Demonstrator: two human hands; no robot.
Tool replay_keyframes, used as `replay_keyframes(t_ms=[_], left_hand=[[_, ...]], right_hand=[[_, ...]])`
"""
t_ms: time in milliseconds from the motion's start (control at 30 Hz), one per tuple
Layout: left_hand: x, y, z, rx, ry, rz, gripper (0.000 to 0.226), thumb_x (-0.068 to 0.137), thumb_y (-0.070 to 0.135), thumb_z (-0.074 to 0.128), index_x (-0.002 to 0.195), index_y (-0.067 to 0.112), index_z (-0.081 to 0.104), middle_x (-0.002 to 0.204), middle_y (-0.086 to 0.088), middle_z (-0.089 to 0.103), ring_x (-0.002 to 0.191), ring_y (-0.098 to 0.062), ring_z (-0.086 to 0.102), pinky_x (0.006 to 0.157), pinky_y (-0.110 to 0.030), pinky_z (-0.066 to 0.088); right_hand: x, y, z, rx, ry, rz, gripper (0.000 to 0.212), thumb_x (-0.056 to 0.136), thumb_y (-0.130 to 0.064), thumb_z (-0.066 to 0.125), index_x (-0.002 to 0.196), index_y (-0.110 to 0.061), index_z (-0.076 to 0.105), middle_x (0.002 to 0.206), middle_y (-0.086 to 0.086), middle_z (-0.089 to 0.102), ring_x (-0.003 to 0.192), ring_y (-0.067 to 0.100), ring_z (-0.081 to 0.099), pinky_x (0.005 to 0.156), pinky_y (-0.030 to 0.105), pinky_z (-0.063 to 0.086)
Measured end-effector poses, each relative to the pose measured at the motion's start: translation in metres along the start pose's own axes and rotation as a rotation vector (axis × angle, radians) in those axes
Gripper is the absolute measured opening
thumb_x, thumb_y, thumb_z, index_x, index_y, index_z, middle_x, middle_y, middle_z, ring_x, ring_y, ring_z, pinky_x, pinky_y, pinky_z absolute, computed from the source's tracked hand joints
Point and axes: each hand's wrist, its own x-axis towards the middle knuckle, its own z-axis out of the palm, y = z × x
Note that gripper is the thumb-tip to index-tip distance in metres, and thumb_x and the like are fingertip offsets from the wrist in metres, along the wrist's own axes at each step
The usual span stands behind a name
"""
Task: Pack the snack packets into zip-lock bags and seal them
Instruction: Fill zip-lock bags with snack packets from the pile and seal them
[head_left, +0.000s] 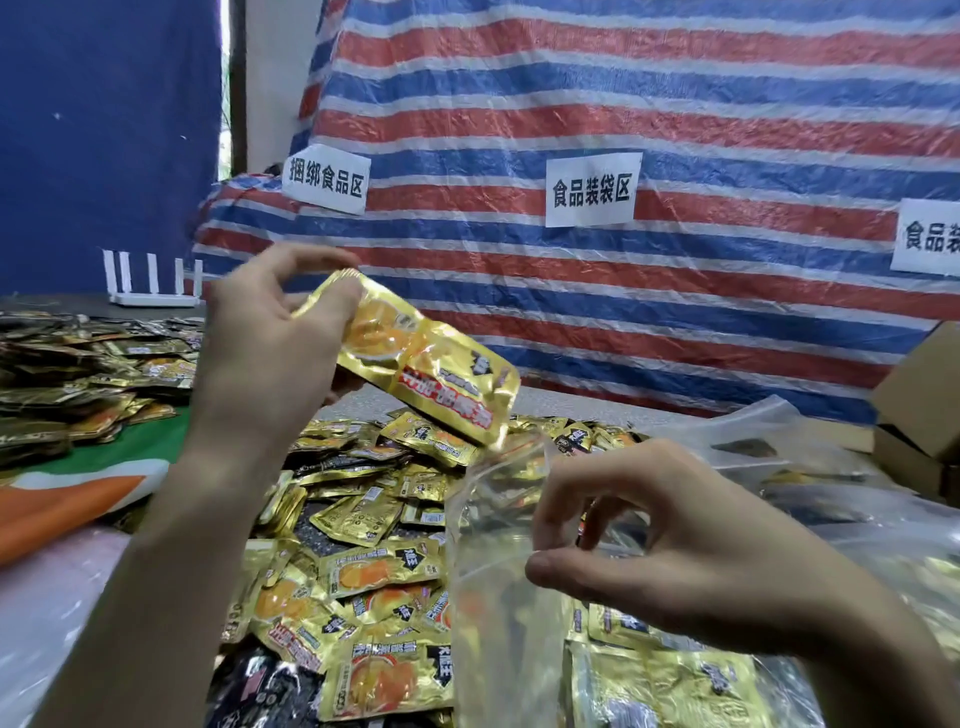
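While the left hand (265, 353) grips a gold packet (431, 364) tilted above the clear bag (493, 597), whose rim the right hand (649, 535) pinches, the limp mouth could sag shut and the packet slip onto the pile (363, 519).

paper sign (325, 183) 捆绑食品区, second sign (591, 190) 食品装袋区 (on tarp (675, 78))

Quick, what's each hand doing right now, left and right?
Left hand: grips a shiny gold foil snack packet by its top end.
Right hand: pinches the rim of a clear plastic zip-lock bag.
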Motion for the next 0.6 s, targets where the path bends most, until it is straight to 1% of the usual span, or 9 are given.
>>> replay_keyframes(t_ms=[100,167,267,333,400,433,467,567,600], left_hand=[[-0.018,0.026,0.002,0.063,-0.077,0.051,0.012,0.094,0.025,0.065,0.101,0.032,0.072,0.074,0.0,0.073,0.058,-0.022,0.071,0.045,-0.042,0.058],[-0.025,0.03,0.007,0.208,-0.117,0.113,0.011,0.094,0.025,0.065,0.101,0.032,0.071,0.072,-0.002,0.069,0.058,-0.025,0.067,0.043,-0.048,0.053],[-0.027,0.029,0.01,0.374,-0.101,0.182,0.011,0.094,0.028,0.063,0.099,0.035,0.068,0.078,0.007,0.064,0.077,-0.018,0.06,0.052,-0.037,0.047],[-0.025,0.026,0.009,0.393,-0.094,0.187,0.012,0.095,0.027,0.062,0.102,0.034,0.069,0.082,0.011,0.063,0.079,-0.016,0.06,0.054,-0.031,0.046],[-0.022,0.023,0.008,0.401,-0.126,0.181,0.013,0.096,0.026,0.061,0.105,0.032,0.069,0.086,0.024,0.058,0.079,0.003,0.061,0.056,-0.02,0.051],[-0.022,0.021,0.009,0.396,-0.157,0.17,0.013,0.096,0.026,0.061,0.106,0.032,0.069,0.089,0.027,0.057,0.08,0.013,0.059,0.058,-0.013,0.05],[-0.022,0.02,0.011,0.384,-0.19,0.155,0.013,0.096,0.026,0.061,0.104,0.032,0.069,0.09,0.026,0.059,0.081,0.017,0.057,0.058,-0.009,0.049],[-0.027,0.018,0.019,0.349,-0.292,0.129,0.012,0.097,0.029,0.061,0.104,0.033,0.068,0.084,0.022,0.064,0.075,0.005,0.065,0.053,-0.011,0.05],[-0.028,0.017,0.022,0.365,-0.33,0.129,0.013,0.097,0.031,0.059,0.107,0.034,0.067,0.083,0.019,0.066,0.07,-0.003,0.067,0.055,-0.019,0.054]], right_hand=[[0.001,-0.002,0.001,0.022,0.006,-0.024,0.012,0.086,-0.034,0.074,0.081,-0.023,0.073,0.078,-0.008,0.071,0.077,0.014,0.068,0.07,0.039,0.055],[0.001,-0.002,0.001,0.029,0.024,-0.04,0.012,0.085,-0.03,0.076,0.078,-0.02,0.075,0.075,-0.006,0.071,0.073,0.014,0.068,0.068,0.037,0.054],[0.0,-0.001,-0.001,0.045,0.047,-0.035,0.011,0.084,-0.025,0.079,0.075,-0.019,0.076,0.071,-0.005,0.071,0.069,0.012,0.067,0.067,0.037,0.053],[-0.001,-0.002,-0.003,0.061,0.046,-0.043,0.01,0.082,-0.025,0.081,0.074,-0.021,0.077,0.07,-0.006,0.071,0.069,0.013,0.067,0.065,0.033,0.053],[-0.001,-0.004,-0.002,0.089,0.025,-0.063,0.009,0.081,-0.026,0.082,0.075,-0.02,0.077,0.07,-0.006,0.071,0.07,0.013,0.068,0.066,0.03,0.052],[0.0,-0.004,-0.001,0.1,0.024,-0.07,0.009,0.082,-0.025,0.082,0.077,-0.019,0.077,0.071,-0.005,0.071,0.071,0.014,0.068,0.066,0.031,0.053],[0.001,-0.004,0.001,0.102,0.035,-0.077,0.01,0.083,-0.025,0.081,0.078,-0.018,0.078,0.073,-0.004,0.072,0.072,0.014,0.067,0.067,0.033,0.053],[0.004,-0.005,0.005,0.066,0.127,-0.109,0.013,0.084,-0.03,0.079,0.079,-0.018,0.078,0.074,-0.005,0.072,0.073,0.014,0.067,0.066,0.029,0.053],[0.005,-0.005,0.005,0.065,0.162,-0.118,0.012,0.084,-0.029,0.079,0.079,-0.017,0.078,0.074,-0.006,0.072,0.073,0.014,0.068,0.067,0.027,0.052]])
